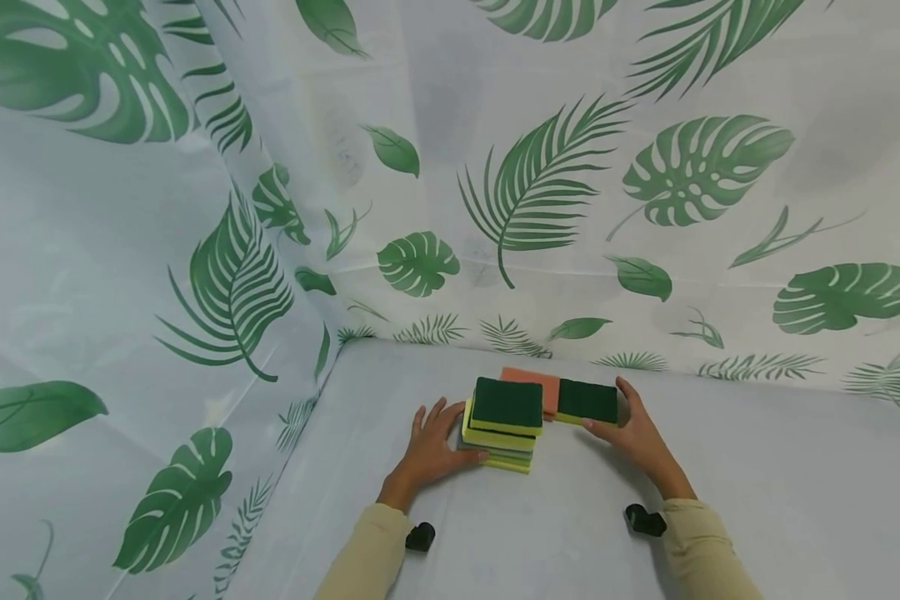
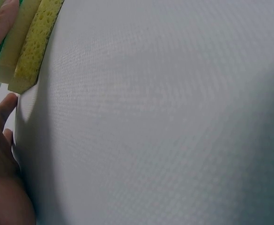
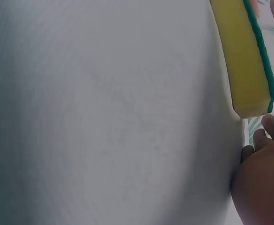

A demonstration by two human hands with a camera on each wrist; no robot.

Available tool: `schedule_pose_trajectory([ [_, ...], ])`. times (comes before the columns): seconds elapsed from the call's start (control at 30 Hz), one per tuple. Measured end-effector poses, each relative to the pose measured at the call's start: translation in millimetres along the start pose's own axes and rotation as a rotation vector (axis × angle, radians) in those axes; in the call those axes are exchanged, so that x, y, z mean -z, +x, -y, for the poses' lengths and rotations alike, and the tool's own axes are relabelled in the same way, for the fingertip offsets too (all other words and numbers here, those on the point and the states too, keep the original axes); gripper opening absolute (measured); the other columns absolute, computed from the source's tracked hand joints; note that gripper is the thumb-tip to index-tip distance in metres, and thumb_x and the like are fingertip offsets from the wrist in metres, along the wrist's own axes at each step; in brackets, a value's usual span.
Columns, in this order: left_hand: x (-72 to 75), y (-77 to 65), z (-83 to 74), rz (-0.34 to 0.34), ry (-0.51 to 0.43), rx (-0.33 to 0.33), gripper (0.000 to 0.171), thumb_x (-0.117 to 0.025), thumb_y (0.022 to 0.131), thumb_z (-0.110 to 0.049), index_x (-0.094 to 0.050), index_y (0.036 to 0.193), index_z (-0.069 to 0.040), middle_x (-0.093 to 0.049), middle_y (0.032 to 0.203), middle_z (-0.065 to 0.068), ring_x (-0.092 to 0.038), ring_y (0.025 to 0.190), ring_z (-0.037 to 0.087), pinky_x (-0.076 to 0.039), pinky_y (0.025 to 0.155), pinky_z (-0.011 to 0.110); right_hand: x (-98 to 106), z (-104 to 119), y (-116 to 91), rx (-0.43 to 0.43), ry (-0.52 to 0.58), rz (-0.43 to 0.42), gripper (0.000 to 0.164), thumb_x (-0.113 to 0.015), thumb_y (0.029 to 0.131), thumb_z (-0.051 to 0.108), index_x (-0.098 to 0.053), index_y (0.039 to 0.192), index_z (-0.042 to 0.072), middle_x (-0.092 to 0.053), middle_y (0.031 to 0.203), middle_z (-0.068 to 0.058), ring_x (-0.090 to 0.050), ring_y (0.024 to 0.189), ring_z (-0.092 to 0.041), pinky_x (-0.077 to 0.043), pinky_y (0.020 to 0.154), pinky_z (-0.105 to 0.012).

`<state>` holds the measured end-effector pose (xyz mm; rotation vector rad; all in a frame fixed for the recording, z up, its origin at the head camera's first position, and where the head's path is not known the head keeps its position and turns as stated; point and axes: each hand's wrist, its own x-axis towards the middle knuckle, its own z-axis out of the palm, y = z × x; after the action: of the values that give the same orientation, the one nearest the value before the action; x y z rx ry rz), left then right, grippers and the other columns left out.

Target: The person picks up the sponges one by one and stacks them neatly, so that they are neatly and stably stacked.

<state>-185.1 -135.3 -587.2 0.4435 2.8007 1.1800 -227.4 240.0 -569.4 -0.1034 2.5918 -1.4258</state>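
A stack of sponges (image 1: 506,404) sits on the white surface, a dark green scouring side on top and yellow and grey-green layers beneath. My left hand (image 1: 431,450) holds this stack at its left, thumb across the front and fingers toward the back. In the left wrist view, the thumb overlaps the side of the yellow sponge layers (image 2: 33,51). My right hand (image 1: 641,437) is at the right end of a single green-and-yellow sponge (image 1: 588,402), its thumb and forefinger spread about that end. The right wrist view shows the fingers close to the end of that sponge (image 3: 247,65).
A flat orange piece (image 1: 551,392) lies behind the stack, between it and the single sponge. White sheeting with green leaf prints (image 1: 540,192) rises at the back and left. Small black devices (image 1: 422,537) show beside both sleeves.
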Motion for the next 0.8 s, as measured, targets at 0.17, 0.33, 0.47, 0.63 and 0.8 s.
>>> schedule_pose_trajectory([
  [0.17,0.6,0.0,1.0,0.001,-0.001,0.003,0.092,-0.084,0.086,-0.056,-0.046,0.162,-0.019,-0.047,0.165,0.002,-0.021,0.161,0.033,0.001,0.128,0.06,-3.2,-3.9,3.8,-0.021,0.001,0.009,0.122,-0.081,0.096,0.043,0.007,0.17,0.003,-0.002,0.172,-0.036,-0.01,0.157,-0.056,-0.019,0.12,-0.076],
  [0.33,2.7,1.1,3.3,-0.004,0.009,-0.001,0.092,-0.083,0.087,-0.056,-0.046,0.162,-0.018,-0.047,0.165,0.003,-0.021,0.161,0.033,0.0,0.128,0.06,-7.6,-2.0,9.1,-0.021,-0.001,0.006,0.119,-0.081,0.097,0.041,0.004,0.17,0.0,-0.007,0.171,-0.037,-0.016,0.156,-0.056,-0.021,0.121,-0.073],
  [0.47,3.2,-0.2,2.5,-0.001,0.015,0.008,0.092,-0.083,0.087,-0.056,-0.046,0.161,-0.018,-0.046,0.165,0.004,-0.021,0.161,0.033,0.001,0.129,0.059,-9.4,-2.9,10.5,-0.014,-0.049,-0.009,0.115,-0.079,0.098,0.04,0.0,0.169,-0.003,-0.008,0.171,-0.037,-0.016,0.156,-0.056,-0.02,0.122,-0.072],
  [0.63,2.3,-1.4,1.3,0.003,0.0,-0.001,0.091,-0.084,0.087,-0.054,-0.047,0.161,-0.017,-0.047,0.165,0.005,-0.022,0.161,0.035,-0.001,0.128,0.06,-8.0,-5.6,8.0,-0.019,-0.093,-0.046,0.109,-0.08,0.098,0.037,-0.008,0.168,-0.005,-0.013,0.171,-0.036,-0.016,0.156,-0.056,-0.02,0.123,-0.071],
  [0.8,1.3,0.4,-0.2,0.003,0.0,-0.005,0.091,-0.083,0.087,-0.055,-0.046,0.161,-0.017,-0.047,0.165,0.005,-0.021,0.161,0.035,0.0,0.128,0.06,-4.4,-5.8,4.7,-0.027,-0.063,-0.072,0.106,-0.082,0.097,0.035,-0.014,0.168,-0.005,-0.017,0.171,-0.035,-0.015,0.157,-0.054,-0.02,0.123,-0.071],
])
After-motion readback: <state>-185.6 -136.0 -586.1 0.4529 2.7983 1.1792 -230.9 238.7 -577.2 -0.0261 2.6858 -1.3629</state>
